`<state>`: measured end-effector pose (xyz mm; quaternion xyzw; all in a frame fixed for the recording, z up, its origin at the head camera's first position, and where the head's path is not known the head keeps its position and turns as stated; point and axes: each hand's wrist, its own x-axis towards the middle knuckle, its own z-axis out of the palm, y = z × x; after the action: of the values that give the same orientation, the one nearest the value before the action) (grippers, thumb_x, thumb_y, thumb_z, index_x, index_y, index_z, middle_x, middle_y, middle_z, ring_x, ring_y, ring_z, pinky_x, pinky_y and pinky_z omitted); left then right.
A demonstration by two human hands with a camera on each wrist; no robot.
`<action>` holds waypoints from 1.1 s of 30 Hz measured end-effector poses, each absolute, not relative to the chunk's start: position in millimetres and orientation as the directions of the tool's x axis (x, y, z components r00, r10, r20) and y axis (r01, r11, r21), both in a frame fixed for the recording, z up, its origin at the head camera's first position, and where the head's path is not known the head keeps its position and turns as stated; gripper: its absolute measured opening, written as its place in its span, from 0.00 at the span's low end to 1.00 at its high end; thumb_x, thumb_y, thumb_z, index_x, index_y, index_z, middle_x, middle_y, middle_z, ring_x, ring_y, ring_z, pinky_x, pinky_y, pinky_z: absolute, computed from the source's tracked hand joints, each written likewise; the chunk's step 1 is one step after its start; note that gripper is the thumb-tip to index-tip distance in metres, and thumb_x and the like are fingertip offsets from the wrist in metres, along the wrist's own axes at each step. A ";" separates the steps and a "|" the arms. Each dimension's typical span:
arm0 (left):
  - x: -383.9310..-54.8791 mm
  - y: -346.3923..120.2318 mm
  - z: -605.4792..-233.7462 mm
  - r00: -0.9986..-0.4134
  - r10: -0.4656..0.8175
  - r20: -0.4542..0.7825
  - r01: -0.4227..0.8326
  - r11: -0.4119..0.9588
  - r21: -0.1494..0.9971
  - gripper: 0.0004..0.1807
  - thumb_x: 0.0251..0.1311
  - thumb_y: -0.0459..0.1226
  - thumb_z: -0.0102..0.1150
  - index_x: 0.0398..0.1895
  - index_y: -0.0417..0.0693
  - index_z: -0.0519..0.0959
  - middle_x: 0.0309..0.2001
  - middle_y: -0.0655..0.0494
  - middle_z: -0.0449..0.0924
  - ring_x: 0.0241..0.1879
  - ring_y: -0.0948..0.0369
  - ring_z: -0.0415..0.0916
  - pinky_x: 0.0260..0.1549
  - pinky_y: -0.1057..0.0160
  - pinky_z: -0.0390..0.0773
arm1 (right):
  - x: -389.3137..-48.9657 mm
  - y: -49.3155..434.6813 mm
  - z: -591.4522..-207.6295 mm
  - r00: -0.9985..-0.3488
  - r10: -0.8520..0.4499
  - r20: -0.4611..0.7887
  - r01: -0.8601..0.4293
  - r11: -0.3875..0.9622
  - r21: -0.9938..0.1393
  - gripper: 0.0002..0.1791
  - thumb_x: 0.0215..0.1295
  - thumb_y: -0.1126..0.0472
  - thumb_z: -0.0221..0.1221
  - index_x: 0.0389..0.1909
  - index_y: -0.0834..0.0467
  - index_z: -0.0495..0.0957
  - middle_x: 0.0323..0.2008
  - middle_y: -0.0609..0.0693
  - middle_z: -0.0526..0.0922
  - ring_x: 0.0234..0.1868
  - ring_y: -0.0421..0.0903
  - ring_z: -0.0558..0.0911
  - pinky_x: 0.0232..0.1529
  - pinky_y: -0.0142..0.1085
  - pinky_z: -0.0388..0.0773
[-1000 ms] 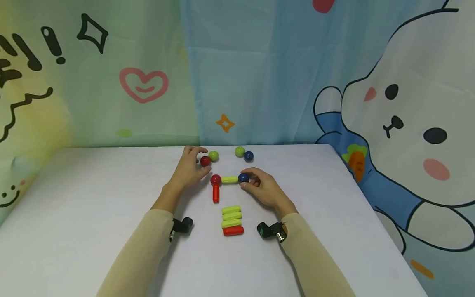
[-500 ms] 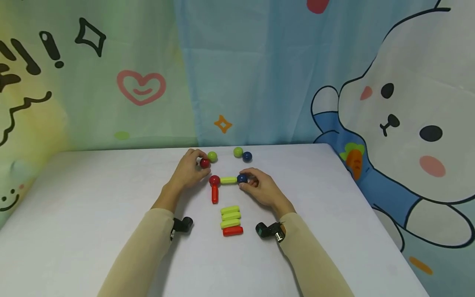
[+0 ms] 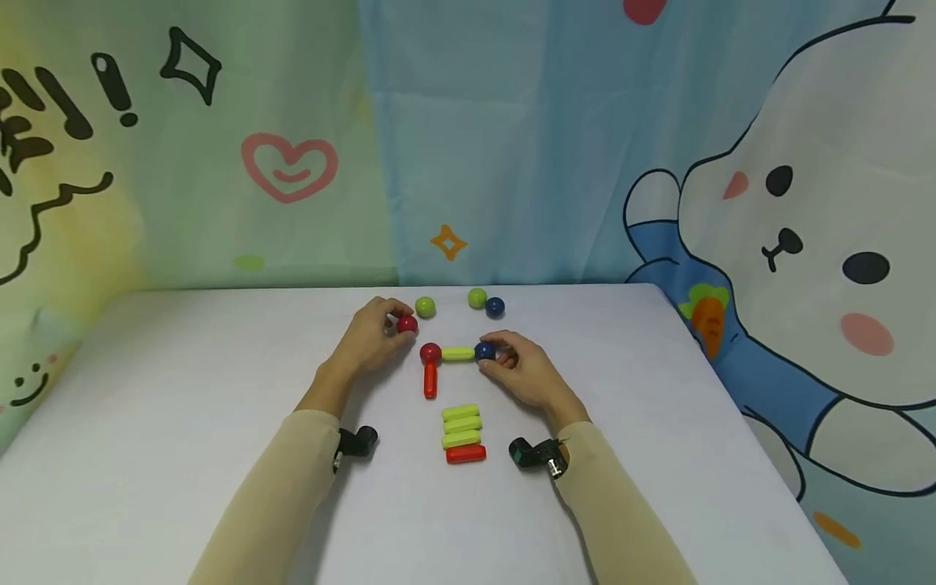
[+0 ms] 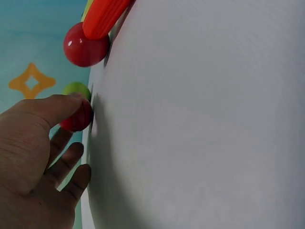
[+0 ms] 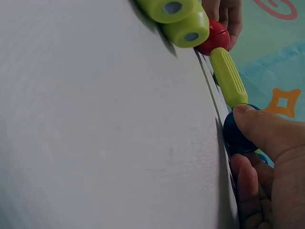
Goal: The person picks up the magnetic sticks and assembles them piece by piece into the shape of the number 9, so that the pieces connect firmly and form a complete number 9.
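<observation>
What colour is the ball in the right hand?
Dark blue; the ball shows best in the head view.

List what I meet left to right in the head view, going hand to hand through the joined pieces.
Left hand, held red ball, joined red ball, yellow-green stick, blue ball, right hand.

One red ball (image 4: 78, 51) looks glossy, one yellow-green rod (image 5: 228, 76) ridged plastic, the backdrop (image 3: 483, 146) matt cloth.

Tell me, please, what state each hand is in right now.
Left hand: pinching a loose, glossy red plastic ball.
Right hand: gripping a glossy navy plastic ball at the end of a ribbed yellow-green rod.
</observation>
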<state>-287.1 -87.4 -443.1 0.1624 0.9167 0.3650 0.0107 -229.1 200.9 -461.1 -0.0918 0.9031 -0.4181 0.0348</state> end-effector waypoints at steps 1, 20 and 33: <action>-286.9 -88.0 -442.6 -0.948 0.304 0.094 0.286 0.685 0.670 0.21 0.66 0.37 0.66 0.61 0.45 0.77 0.56 0.44 0.77 0.54 0.48 0.77 0.58 0.49 0.76 | -229.4 201.7 -460.2 -0.980 -0.198 0.011 -0.137 0.635 -0.760 0.25 0.69 0.52 0.66 0.65 0.48 0.76 0.44 0.50 0.80 0.42 0.46 0.77 0.47 0.40 0.75; -271.2 -106.9 -431.3 -0.944 0.330 0.028 0.262 0.693 0.672 0.22 0.66 0.41 0.68 0.61 0.49 0.77 0.53 0.51 0.81 0.53 0.53 0.78 0.55 0.53 0.80 | -234.8 199.2 -457.3 -0.969 -0.245 0.035 -0.200 0.692 -0.694 0.28 0.69 0.53 0.66 0.68 0.50 0.73 0.55 0.52 0.78 0.42 0.47 0.76 0.46 0.40 0.76; -258.9 -105.0 -422.9 -0.912 0.407 0.043 0.338 0.689 0.642 0.23 0.64 0.41 0.68 0.61 0.46 0.78 0.51 0.53 0.82 0.52 0.54 0.78 0.53 0.53 0.79 | -234.9 189.3 -433.0 -0.932 -0.346 0.108 -0.331 0.689 -0.645 0.29 0.68 0.54 0.67 0.68 0.54 0.73 0.67 0.55 0.70 0.64 0.56 0.73 0.59 0.52 0.78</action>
<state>-258.9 -105.0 -422.9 0.2030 0.9174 0.3383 0.0515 -234.9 189.3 -433.0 -0.1842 0.9189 -0.3486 0.0110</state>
